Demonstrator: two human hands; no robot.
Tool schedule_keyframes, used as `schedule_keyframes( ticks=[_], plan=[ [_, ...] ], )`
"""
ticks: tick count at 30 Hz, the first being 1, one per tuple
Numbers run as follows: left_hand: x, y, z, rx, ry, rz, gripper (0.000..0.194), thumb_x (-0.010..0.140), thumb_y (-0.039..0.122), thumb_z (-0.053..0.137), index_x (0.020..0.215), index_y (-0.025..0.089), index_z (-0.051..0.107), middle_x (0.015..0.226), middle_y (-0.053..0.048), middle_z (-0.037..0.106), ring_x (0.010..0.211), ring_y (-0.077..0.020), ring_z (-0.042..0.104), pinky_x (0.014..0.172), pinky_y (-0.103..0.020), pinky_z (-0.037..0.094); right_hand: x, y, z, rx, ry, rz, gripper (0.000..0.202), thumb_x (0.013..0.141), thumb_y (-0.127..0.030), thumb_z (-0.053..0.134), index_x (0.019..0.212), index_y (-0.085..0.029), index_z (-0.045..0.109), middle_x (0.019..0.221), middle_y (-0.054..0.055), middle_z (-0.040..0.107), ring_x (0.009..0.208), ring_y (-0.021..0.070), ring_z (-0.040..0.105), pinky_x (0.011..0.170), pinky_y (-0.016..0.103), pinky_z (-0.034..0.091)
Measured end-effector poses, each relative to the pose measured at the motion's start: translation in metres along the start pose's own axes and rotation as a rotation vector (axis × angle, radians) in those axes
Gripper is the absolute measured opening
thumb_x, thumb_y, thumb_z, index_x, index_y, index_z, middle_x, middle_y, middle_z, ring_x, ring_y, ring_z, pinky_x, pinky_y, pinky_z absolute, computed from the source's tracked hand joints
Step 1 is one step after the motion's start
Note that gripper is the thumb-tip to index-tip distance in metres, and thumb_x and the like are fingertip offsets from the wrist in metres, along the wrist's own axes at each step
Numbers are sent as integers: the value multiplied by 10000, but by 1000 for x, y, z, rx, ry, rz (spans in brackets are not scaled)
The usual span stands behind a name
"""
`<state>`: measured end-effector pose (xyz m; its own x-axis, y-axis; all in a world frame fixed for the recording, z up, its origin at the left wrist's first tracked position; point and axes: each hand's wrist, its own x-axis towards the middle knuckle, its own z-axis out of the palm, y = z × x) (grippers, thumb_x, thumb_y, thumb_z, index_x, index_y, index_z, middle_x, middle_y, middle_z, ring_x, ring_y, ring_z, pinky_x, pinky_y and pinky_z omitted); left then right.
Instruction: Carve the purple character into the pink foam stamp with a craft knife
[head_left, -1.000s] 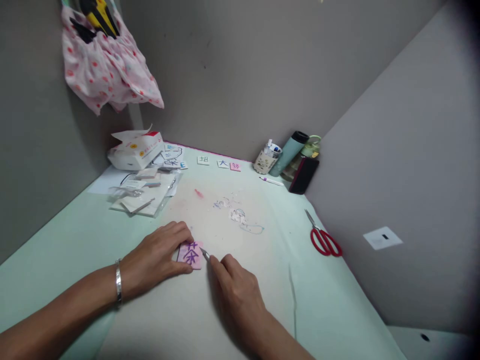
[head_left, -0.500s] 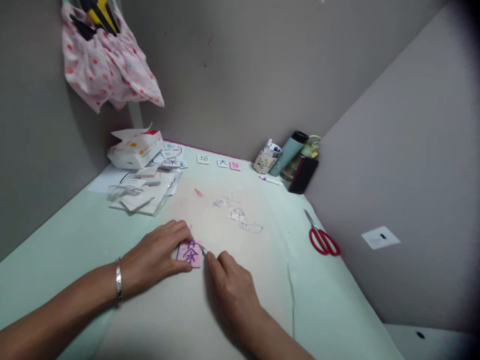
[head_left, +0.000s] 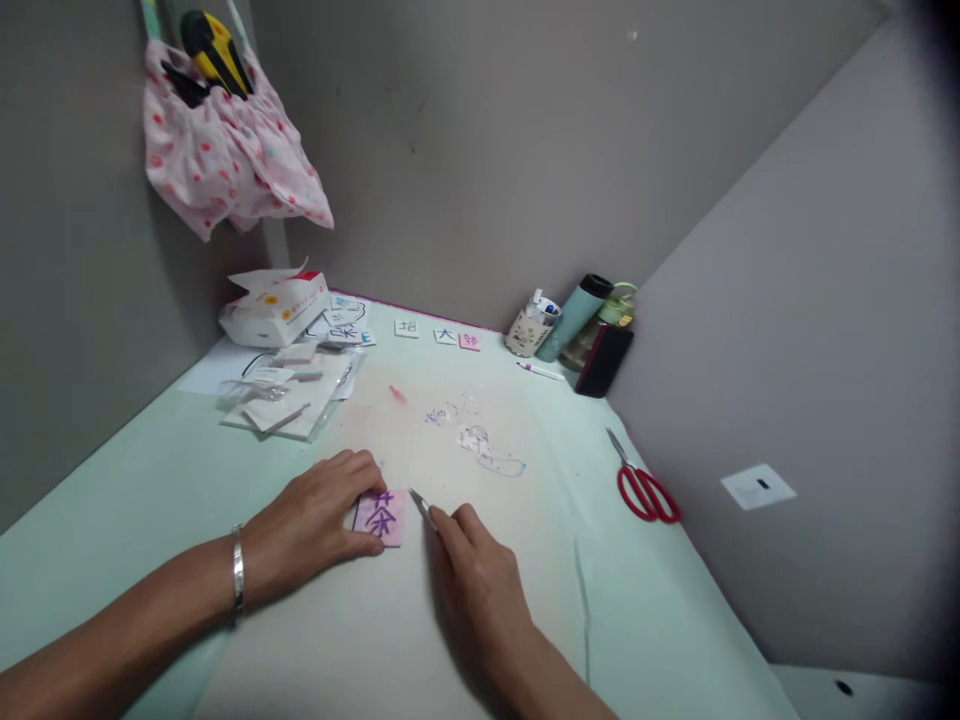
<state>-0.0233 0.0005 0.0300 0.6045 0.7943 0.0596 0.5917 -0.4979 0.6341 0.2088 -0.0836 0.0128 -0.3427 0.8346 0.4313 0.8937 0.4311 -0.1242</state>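
My left hand (head_left: 319, 515) pins a small pink square block (head_left: 394, 525) flat on the work surface, fingers at its top edge and thumb at its lower edge. Purple strokes of a written character mark the block's face. In my right hand (head_left: 484, 575) a slim silver craft knife (head_left: 421, 502) is held like a pen. Its pointed tip is just right of the block's upper right corner, apart from it. Beyond the hands lie pale shavings (head_left: 474, 438) and a reddish smear (head_left: 397, 394).
Red-handled scissors (head_left: 646, 492) lie at right. At the back stand a pen cup (head_left: 531, 328), a teal tumbler (head_left: 576, 318) and a dark phone-like slab (head_left: 604, 360). Small marked tiles (head_left: 445, 338), bagged blocks (head_left: 292, 395) and a white box (head_left: 276, 307) are at back and left.
The craft knife has moved off the block's upper right part to the right, with my right hand. My left hand stays on the block. The whole view has shifted slightly.
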Motion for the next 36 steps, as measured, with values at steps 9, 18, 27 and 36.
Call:
schedule_keyframes(
  ticks=[9,18,27,36],
  plan=[
    [0,3,-2,-13,-9,-5,175,851,269,705,980,243,590,1005,-9,609,957,-249,556,831,-353,425,-4,-6,-1,-32,-13,-97,560,798,39,401,1321,-133,499,808,45,630,616,174,554,485,266,358],
    [0,6,-3,-12,-2,-6,163,851,275,695,978,238,600,1005,-7,620,954,-246,560,828,-346,422,0,-7,3,-96,32,-108,532,774,44,430,1267,-113,550,778,47,629,593,179,578,456,283,360],
    [-1,3,-2,1,1,3,163,852,272,698,976,241,597,1002,-5,618,947,-246,555,823,-349,419,-2,-8,0,-74,-27,-68,564,763,51,468,1291,-120,563,813,48,628,629,170,569,488,270,388],
    [1,-1,2,-1,6,3,196,834,284,732,976,248,601,1002,-2,613,958,-255,559,823,-352,418,-4,-9,1,-119,23,-136,520,780,51,465,1276,-77,560,790,60,623,617,178,568,475,279,389]
  ],
)
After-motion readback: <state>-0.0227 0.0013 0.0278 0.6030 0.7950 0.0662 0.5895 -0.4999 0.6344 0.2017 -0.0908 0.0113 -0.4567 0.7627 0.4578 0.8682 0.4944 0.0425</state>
